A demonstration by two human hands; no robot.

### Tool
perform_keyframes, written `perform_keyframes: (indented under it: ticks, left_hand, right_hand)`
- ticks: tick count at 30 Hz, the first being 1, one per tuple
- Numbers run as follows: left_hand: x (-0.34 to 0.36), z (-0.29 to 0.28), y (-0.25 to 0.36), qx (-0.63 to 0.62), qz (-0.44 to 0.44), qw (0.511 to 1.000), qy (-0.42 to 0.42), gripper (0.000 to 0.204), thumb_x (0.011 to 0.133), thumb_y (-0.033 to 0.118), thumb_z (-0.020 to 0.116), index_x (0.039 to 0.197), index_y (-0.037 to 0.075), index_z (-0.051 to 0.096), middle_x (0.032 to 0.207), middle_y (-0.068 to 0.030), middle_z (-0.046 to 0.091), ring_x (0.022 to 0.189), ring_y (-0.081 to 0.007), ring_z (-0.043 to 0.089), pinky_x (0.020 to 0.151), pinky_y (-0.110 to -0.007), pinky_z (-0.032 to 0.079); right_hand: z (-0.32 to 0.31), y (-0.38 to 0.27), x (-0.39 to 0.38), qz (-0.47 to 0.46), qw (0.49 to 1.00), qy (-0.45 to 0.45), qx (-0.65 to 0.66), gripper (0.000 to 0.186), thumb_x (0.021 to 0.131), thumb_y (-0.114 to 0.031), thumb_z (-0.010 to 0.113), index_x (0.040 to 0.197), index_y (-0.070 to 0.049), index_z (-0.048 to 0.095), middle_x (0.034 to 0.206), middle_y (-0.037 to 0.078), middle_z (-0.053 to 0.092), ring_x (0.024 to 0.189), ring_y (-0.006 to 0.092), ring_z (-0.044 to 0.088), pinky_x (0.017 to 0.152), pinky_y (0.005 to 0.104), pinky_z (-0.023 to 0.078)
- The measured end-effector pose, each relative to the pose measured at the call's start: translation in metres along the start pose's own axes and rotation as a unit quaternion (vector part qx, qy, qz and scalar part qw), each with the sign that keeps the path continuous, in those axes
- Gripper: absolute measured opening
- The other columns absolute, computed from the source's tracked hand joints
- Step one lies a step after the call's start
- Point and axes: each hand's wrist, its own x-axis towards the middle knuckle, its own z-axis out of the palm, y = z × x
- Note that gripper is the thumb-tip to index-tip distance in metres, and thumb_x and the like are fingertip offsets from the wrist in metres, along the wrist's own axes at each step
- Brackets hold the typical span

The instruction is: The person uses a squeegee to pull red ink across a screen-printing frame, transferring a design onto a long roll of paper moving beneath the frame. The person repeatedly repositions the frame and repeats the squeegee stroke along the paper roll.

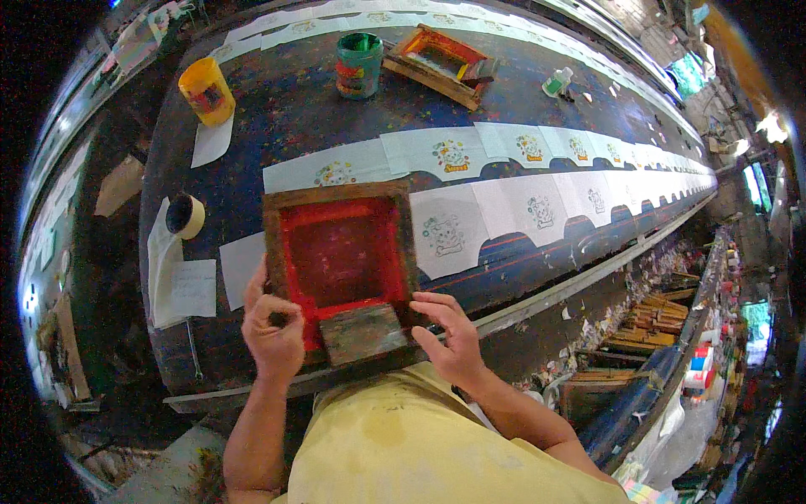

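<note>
Left hand [277, 340] and right hand [456, 336], apart, are gripping a wooden frame [336, 197] partly hiding sheets [445, 233]; a yellow tub [207, 94] and green bucket [358, 69] are standing beyond.

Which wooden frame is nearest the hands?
The red-lined frame, between the left hand and right hand; the other frame lies farther back, by the green bucket.

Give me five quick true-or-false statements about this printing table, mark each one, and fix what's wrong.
The right hand is at the right side of the red-stained screen-printing frame. True.
The yellow tub stands right of the green bucket. False: it stands to its left.
Another wooden frame lies just right of the green bucket. True.
The tape roll sits inside the screen-printing frame. False: it lies left of that frame.
The shirt is yellow. True.
</note>
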Motion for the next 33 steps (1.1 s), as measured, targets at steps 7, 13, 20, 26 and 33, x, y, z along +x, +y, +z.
perform_keyframes:
  ticks: [7, 13, 20, 26, 33]
  left_hand:
    - [-0.007, 0.143, 0.04, -0.016, -0.022, 1.0, 0.007, 0.023, 0.081, -0.015, 0.078, 0.087, 0.007, 0.074, 0.173, -0.0303, 0.06, 0.162, -0.04, 0.058, 0.133, -0.048, 0.042]
    - [-0.015, 0.191, 0.046, -0.065, -0.103, 0.992, -0.011, 0.023, 0.081, -0.014, 0.081, 0.09, 0.006, 0.073, 0.177, -0.0346, 0.053, 0.168, -0.04, 0.05, 0.14, -0.048, 0.032]
    - [-0.013, 0.194, 0.047, -0.162, -0.145, 0.976, -0.01, 0.024, 0.082, -0.015, 0.08, 0.09, 0.006, 0.071, 0.185, -0.0346, 0.043, 0.174, -0.0406, 0.043, 0.142, -0.049, 0.029]
    - [-0.014, 0.193, 0.046, -0.122, -0.168, 0.978, -0.015, 0.022, 0.082, -0.013, 0.08, 0.09, 0.006, 0.072, 0.185, -0.0355, 0.041, 0.175, -0.0404, 0.04, 0.143, -0.05, 0.026]
    - [-0.016, 0.196, 0.045, -0.128, -0.162, 0.978, -0.005, 0.021, 0.081, -0.012, 0.08, 0.088, 0.006, 0.073, 0.182, -0.0349, 0.048, 0.171, -0.0375, 0.047, 0.141, -0.047, 0.03]
  right_hand:
    - [-0.123, 0.045, 0.011, -0.066, 0.995, 0.018, -0.074, 0.048, 0.093, -0.006, 0.087, 0.141, -0.007, 0.08, 0.152, 0.017, 0.075, 0.15, 0.0407, 0.064, 0.13, 0.0529, 0.047]
    - [-0.186, 0.072, 0.021, -0.076, 0.996, -0.022, -0.039, 0.046, 0.092, -0.007, 0.087, 0.138, -0.006, 0.08, 0.149, 0.017, 0.076, 0.149, 0.0435, 0.064, 0.13, 0.0556, 0.047]
    - [-0.203, 0.077, 0.022, -0.124, 0.989, -0.065, -0.046, 0.044, 0.094, -0.003, 0.083, 0.137, -0.001, 0.078, 0.148, 0.02, 0.076, 0.151, 0.0437, 0.063, 0.13, 0.0565, 0.045]
    - [-0.2, 0.077, 0.021, -0.107, 0.993, -0.049, -0.026, 0.042, 0.095, -0.003, 0.083, 0.136, -0.001, 0.079, 0.148, 0.02, 0.077, 0.152, 0.0446, 0.062, 0.13, 0.0566, 0.045]
    - [-0.193, 0.065, 0.027, -0.122, 0.988, -0.014, -0.098, 0.039, 0.094, 0.003, 0.082, 0.132, -0.002, 0.079, 0.143, 0.019, 0.078, 0.142, 0.0433, 0.069, 0.123, 0.0544, 0.053]
